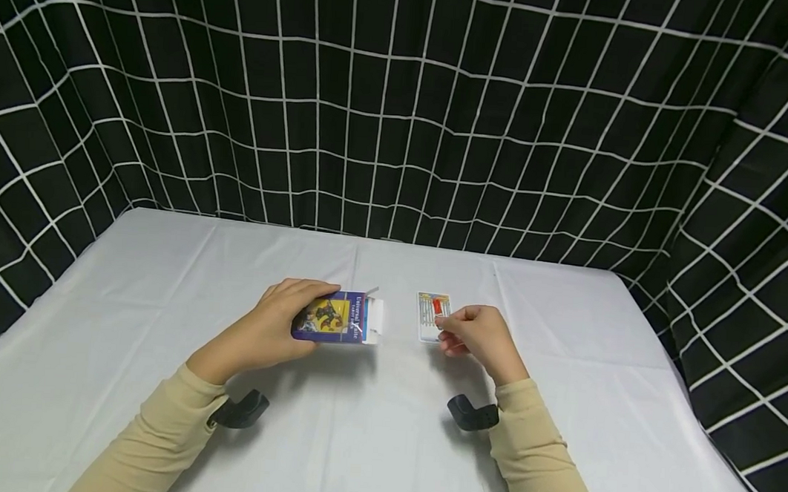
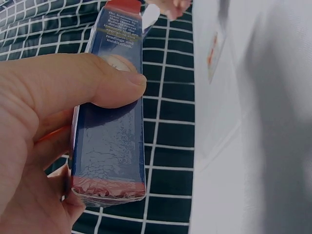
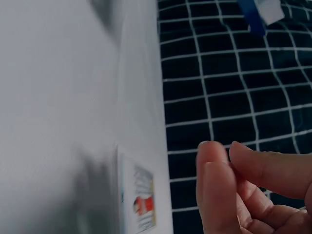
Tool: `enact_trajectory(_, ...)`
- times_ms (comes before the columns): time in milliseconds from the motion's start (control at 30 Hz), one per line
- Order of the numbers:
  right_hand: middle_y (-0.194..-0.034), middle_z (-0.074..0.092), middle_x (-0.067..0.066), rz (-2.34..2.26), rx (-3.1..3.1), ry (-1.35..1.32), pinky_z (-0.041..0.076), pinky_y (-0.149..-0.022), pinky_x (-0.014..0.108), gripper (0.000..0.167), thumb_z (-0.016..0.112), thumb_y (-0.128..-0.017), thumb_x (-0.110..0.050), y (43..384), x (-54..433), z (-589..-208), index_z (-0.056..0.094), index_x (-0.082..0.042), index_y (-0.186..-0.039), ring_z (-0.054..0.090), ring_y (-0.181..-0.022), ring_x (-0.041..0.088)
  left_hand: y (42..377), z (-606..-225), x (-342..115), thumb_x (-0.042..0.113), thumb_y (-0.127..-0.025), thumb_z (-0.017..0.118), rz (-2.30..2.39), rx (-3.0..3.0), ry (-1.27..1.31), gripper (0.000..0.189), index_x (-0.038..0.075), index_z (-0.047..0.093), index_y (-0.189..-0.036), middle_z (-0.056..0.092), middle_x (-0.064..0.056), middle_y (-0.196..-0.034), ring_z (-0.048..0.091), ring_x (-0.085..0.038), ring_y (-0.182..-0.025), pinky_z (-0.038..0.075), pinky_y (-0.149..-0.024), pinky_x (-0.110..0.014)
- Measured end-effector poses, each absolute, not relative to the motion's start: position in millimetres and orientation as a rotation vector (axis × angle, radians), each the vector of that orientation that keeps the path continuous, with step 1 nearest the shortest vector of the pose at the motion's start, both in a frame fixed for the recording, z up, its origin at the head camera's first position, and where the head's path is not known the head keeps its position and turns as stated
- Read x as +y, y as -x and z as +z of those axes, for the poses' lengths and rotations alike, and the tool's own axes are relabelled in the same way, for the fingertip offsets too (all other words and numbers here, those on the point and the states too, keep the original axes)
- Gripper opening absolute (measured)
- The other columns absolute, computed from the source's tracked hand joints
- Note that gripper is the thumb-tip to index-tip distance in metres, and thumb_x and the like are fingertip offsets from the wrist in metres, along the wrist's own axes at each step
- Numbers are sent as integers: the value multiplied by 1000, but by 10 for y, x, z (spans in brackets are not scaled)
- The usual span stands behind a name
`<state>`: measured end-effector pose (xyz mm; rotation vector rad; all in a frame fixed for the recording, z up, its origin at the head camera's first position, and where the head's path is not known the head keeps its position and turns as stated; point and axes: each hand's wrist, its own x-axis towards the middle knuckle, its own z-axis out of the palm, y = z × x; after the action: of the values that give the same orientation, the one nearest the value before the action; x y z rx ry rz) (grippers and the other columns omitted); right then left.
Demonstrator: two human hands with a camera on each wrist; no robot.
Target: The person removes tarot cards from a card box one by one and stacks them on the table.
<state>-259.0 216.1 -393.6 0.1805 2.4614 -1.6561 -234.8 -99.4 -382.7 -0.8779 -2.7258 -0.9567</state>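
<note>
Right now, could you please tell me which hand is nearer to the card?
Right: the right hand is raised by the right edge of the card; the left hand holds the box farther left.

The table (image 1: pixel 371 430) is viewed from the head, above and well back, forward and down toward the grid-patterned curtain (image 1: pixel 374 111). From each wrist, the fingers (image 3: pixel 218 195) are seen up close, with the table tipped upright. The blue box (image 1: pixel 328 317) and card (image 1: pixel 427 318) are shared by all three views.
</note>
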Motion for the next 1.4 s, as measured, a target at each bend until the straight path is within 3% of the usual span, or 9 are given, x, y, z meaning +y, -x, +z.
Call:
enact_trajectory(233,-86,73,11,-1738,2461,-60,60,-69,27,23,65,-90,-5,2508,2085,-3830,64,14,-104,69,-67,8,2357,-3822,-972,8,-73,79,-961,-2725,891,75,10,51,-143,57,-11,-142,47,-31,-130,33,-109,-53)
enact_trajectory(433,-83,71,8,-1836,2423,9,60,-71,28,23,63,-90,1,2468,2023,-3729,61,18,-105,70,-68,9,2371,-3809,-967,9,-74,78,-954,-2730,891,76,10,50,-144,56,-11,-144,46,-31,-132,32,-110,-53)
enact_trajectory(733,-95,71,13,-1865,2408,11,60,-75,28,26,64,-90,-1,2379,1954,-3681,64,16,-109,72,-73,10,2343,-3853,-965,8,-72,80,-969,-2732,889,77,11,51,-143,57,-10,-142,46,-31,-132,33,-110,-53)
enact_trajectory(967,-88,72,4,-1907,2380,72,60,-78,31,25,69,-87,-5,2344,1895,-3652,66,14,-105,73,-75,11,2349,-3845,-966,9,-71,80,-956,-2731,900,78,11,51,-144,57,-10,-143,47,-31,-132,33,-110,-53)
enact_trajectory(1400,-99,71,14,-1931,2335,118,60,-79,31,27,65,-88,0,2272,1732,-3672,65,15,-109,74,-78,12,2327,-3851,-966,8,-71,80,-955,-2723,912,77,9,51,-143,57,-11,-142,47,-32,-132,33,-110,-53)
